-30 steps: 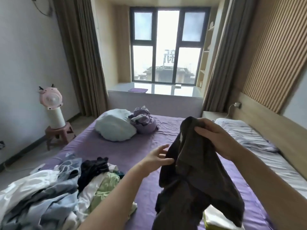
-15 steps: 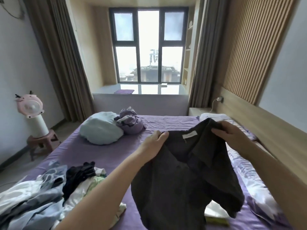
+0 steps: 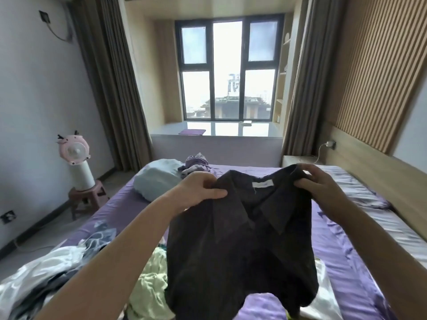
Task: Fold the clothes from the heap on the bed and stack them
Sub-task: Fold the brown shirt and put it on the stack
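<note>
Left hand: pinches one shoulder of the dark shirt.
Right hand: grips the other shoulder.
Purpose: shirt hangs spread, likely for squaring before folding.
Heap: unfolded on bed.

Both my forearms bare, reaching up from lower frame toward centre. Left hand centre-left, fingers curled, thumb on top, pinching shoulder of dark shirt. Right hand centre-right, level with left, fingers bent, gripping other shoulder. Hands well apart, cloth stretched between.
</note>
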The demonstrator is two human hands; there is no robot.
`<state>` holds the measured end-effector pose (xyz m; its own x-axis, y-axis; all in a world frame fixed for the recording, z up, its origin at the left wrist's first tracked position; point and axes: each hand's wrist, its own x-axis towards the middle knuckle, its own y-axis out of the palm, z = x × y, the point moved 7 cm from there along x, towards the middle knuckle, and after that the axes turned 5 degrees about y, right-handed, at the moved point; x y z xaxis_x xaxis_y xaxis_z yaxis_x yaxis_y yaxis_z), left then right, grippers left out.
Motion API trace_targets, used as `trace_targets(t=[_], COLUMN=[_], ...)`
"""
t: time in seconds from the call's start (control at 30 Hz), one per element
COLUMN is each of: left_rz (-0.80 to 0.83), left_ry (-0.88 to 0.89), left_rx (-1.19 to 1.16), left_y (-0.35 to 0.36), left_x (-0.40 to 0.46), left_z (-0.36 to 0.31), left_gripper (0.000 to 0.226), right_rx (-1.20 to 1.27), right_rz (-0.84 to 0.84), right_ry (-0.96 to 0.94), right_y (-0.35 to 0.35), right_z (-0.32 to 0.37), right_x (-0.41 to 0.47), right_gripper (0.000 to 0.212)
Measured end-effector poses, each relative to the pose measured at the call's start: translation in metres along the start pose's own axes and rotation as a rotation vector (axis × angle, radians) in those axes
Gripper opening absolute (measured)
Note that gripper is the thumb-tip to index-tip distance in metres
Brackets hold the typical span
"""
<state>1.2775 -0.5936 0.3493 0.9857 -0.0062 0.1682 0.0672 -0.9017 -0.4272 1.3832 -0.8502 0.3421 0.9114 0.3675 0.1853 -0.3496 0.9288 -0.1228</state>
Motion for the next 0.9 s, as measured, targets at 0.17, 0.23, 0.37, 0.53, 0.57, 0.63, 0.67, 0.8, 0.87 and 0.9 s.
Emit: trace_targets(t=[0.17, 0.23, 0.37, 0.53, 0.57, 0.63, 0.67, 0.8, 0.87, 0.9], left_rz=[-0.194, -0.219, -0.209, -0.184, -0.170, -0.079, 0.000, 0.262, 0.225, 0.165], left_ry=[0.154, 0.220, 0.400, 0.430, 0.406, 0.285, 0.200, -0.085, -0.097, -0.084], left_rx=[0.427, 0.413, 0.462, 0.464, 0.446, 0.323, 0.223, 0.048, 0.251, 0.381], left_y=[-0.015, -0.011, 0.002, 0.010, 0.010, 0.007, 0.004, -0.013, -0.025, -0.032], left_x=[-0.009, -0.012, -0.015, -0.024, -0.025, -0.027, -0.029, -0.051, -0.054, -0.053], left_z=[-0.004, -0.010, -0.033, -0.044, -0.043, -0.032, -0.023, 0.027, 0.045, 0.051], left_gripper=[0.031, 0.029, 0.023, 0.023, 0.024, 0.024, 0.026, 0.021, 0.022, 0.026], right_rx=[-0.056, -0.086, -0.185, -0.309, -0.349, -0.394, -0.395, -0.375, -0.389, -0.392], right_rz=[0.040, -0.016, 0.061, 0.259, 0.240, 0.186, 0.168, 0.140, 0.132, 0.128], right_ry=[-0.013, -0.011, -0.146, -0.285, -0.312, -0.352, -0.360, -0.314, -0.283, -0.270], right_y=[0.029, 0.039, 0.072, 0.108, 0.111, 0.112, 0.110, 0.106, 0.106, 0.107], right_z=[0.008, 0.012, 0.034, 0.057, 0.059, 0.062, 0.061, 0.045, 0.034, 0.029], right_x=[-0.008, -0.010, -0.025, -0.039, -0.039, -0.036, -0.035, -0.033, -0.034, -0.034], right_gripper=[0.020, 0.020, 0.036, 0.045, 0.034, 0.021, 0.020, 0.021, 0.023, 0.023])
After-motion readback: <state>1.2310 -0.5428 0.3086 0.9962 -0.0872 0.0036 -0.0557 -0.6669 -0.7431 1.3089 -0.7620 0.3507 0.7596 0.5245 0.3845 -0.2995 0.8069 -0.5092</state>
